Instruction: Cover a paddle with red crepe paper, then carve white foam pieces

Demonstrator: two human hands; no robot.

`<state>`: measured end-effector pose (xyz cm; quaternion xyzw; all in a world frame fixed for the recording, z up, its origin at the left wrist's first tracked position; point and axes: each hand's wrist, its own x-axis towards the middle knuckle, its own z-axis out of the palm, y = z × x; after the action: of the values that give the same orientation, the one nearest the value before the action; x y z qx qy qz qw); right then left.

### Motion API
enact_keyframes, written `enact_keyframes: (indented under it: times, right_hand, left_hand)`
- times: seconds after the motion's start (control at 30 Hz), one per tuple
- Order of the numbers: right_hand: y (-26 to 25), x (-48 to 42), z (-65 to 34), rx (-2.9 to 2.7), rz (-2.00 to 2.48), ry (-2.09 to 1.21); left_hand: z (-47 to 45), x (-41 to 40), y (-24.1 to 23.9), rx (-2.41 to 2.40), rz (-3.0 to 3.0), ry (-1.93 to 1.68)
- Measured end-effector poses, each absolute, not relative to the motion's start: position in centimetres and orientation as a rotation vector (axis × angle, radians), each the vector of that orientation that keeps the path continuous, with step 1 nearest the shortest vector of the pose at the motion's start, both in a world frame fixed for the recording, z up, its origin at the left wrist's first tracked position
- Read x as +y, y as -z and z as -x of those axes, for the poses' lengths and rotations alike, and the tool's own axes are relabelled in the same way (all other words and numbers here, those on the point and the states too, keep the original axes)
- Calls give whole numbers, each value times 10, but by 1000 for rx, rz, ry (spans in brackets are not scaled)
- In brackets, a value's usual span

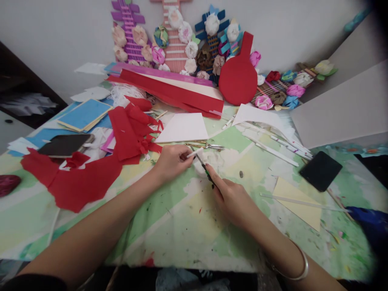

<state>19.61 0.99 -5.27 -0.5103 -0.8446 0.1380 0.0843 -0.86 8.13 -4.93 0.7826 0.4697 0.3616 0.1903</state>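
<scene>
Between the thumb and fingers of my left hand (pixel 172 162) is a short white stick (pixel 196 152), pointing to the right. My right hand (pixel 235 199) is closed around a craft knife (pixel 207 171) with a dark, partly green handle. Its blade meets or crosses the white stick; whether it cuts in, I cannot tell. Just beyond the fingers lie metal scissors (pixel 214 146). A white sheet of card (pixel 184 127) rests behind my left hand, and torn red crepe paper (pixel 87 182) spreads to its left.
Against the wall leans a red guitar-shaped piece (pixel 238 79) among paper-flower decorations (pixel 174 44). Long red strips (pixel 169 93) lie behind the white card. To the right are white sticks (pixel 273 151), a black square (pixel 321 171) and yellow paper (pixel 298 204). A dark phone (pixel 65 145) lies left.
</scene>
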Motion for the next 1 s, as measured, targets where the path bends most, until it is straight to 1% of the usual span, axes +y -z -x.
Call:
enact_keyframes:
  times: [0.67,1.0]
  right_hand:
    - [53,3,-200,-2621,1671,-420]
    - [48,7,-198,-2516,1607,-549]
  left_hand:
    - [9,81,50,1357,-2199,-982]
    - [11,86,50,1318,-2104,-972]
